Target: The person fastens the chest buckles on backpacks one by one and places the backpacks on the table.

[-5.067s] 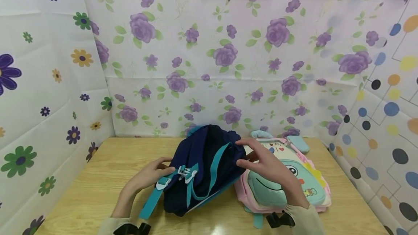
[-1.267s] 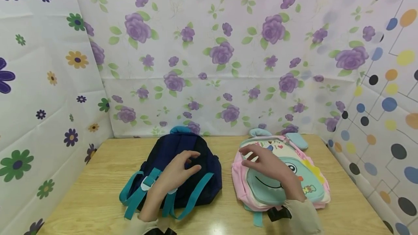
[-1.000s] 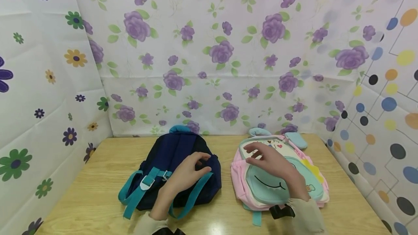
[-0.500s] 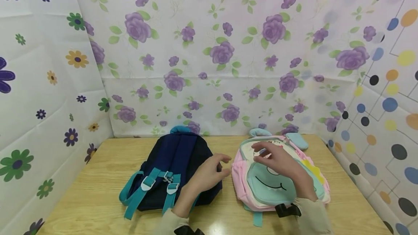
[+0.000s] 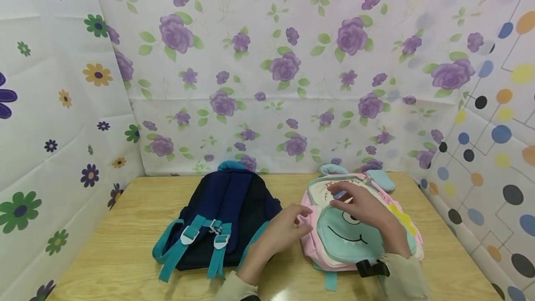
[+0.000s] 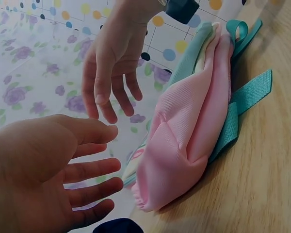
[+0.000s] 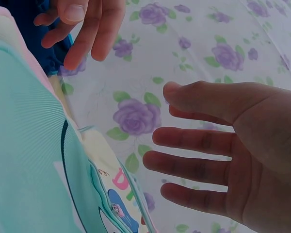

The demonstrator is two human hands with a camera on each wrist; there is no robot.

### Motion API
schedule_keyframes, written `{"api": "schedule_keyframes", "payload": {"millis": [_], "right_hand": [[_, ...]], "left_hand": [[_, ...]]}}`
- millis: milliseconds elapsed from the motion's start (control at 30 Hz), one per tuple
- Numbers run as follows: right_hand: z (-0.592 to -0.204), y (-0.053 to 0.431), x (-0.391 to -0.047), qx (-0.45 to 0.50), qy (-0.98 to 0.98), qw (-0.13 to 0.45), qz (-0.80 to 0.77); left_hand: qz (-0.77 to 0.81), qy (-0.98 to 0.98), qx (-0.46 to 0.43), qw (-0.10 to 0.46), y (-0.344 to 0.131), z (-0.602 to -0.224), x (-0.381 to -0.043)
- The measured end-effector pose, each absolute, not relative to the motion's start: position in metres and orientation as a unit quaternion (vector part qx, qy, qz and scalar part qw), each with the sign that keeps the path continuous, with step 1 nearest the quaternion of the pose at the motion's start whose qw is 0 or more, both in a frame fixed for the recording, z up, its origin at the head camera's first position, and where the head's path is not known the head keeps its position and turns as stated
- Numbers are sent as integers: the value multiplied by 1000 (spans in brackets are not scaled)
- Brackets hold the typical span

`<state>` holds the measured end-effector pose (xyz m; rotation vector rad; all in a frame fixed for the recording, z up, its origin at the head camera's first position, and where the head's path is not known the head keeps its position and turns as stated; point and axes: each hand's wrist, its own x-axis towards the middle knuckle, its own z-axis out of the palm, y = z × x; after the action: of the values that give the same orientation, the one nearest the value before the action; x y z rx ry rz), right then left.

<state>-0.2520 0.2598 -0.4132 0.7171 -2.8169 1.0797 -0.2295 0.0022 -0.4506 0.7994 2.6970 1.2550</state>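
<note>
We see left hand [image 5: 281,232], right hand [image 5: 368,207] near pink bag [image 5: 330,251], grips wide, empty. Navy bag [image 5: 221,187], straps [image 5: 217,255] up, so hidden front probably on surface [image 5: 121,231].

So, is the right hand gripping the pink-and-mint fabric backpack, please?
No, the right hand is apart from the backpack, holding nothing.

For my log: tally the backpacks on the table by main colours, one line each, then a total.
Navy backpack: 1
Pink-and-mint backpack: 1
Total: 2
</note>
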Motion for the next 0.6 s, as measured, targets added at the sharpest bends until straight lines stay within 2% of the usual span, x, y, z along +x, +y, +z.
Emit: {"api": "schedule_keyframes", "payload": {"millis": [600], "right_hand": [[-420,278,-255,218,-918,12,331]], "left_hand": [[374,889,261,33,9,-458,-230]]}}
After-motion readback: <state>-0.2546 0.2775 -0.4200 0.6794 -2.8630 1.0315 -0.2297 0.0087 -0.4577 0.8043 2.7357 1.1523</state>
